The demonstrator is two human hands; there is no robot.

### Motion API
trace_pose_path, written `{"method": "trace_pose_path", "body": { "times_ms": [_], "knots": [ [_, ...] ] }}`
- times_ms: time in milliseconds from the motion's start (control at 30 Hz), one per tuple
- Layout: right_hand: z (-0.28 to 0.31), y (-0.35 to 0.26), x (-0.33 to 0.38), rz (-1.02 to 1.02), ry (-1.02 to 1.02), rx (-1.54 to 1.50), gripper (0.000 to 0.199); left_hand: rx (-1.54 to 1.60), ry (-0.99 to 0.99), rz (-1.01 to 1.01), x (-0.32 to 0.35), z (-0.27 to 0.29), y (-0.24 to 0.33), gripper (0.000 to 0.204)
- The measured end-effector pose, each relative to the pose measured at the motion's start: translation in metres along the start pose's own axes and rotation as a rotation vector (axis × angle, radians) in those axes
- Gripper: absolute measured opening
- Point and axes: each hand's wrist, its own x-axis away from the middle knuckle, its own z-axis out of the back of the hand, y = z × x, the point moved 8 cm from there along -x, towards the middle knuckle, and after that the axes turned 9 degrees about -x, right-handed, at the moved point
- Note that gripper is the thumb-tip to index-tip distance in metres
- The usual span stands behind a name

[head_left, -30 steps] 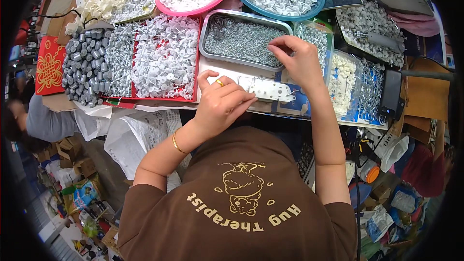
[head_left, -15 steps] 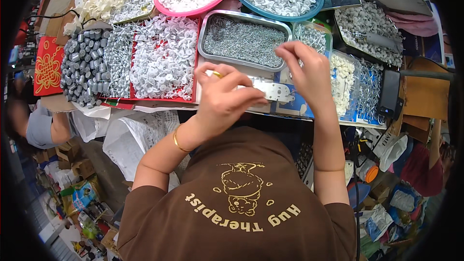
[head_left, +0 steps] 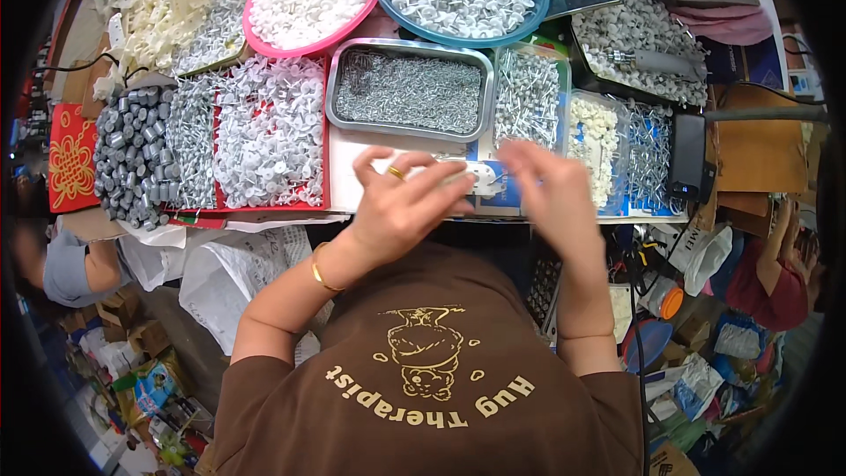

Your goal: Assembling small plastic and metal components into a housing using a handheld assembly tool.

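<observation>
white strip (head_left: 480,178), seemingly between left fingers (head_left: 441,189)

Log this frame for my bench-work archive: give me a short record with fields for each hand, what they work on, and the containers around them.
left hand: fingers spread over a long white part, a ring on one finger, a bangle at the wrist
right hand: raised beside the part, blurred; grip cannot be told
long white part: lies on the bench edge between the hands
metal tray: just beyond the hands, full of small grey metal pieces
blue round basin: white plastic pieces
pink round basin: white pieces
</observation>
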Motion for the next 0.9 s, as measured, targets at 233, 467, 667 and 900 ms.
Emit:
{"method": "trace_pose_path", "body": {
  "times_ms": [233, 467, 667, 900],
  "knots": [
    [0.158, 0.160, -0.088, -0.431, 0.577, 0.571, 0.050, -0.106, -0.108, 0.146, -0.031, -0.047, -0.100, 0.011],
    [0.162, 0.195, -0.105, -0.681, 0.515, 0.658, 0.054, 0.062, -0.160, 0.233, -0.026, -0.062, -0.105, 0.015],
    [0.171, 0.214, -0.099, -0.088, 0.846, 0.128, 0.055, 0.130, -0.146, 0.275, -0.032, -0.062, -0.107, 0.012],
    [0.168, 0.076, -0.093, 0.093, 0.898, -0.941, 0.032, 0.162, -0.081, 0.354, -0.029, -0.058, -0.117, 0.011]
  ]
}}
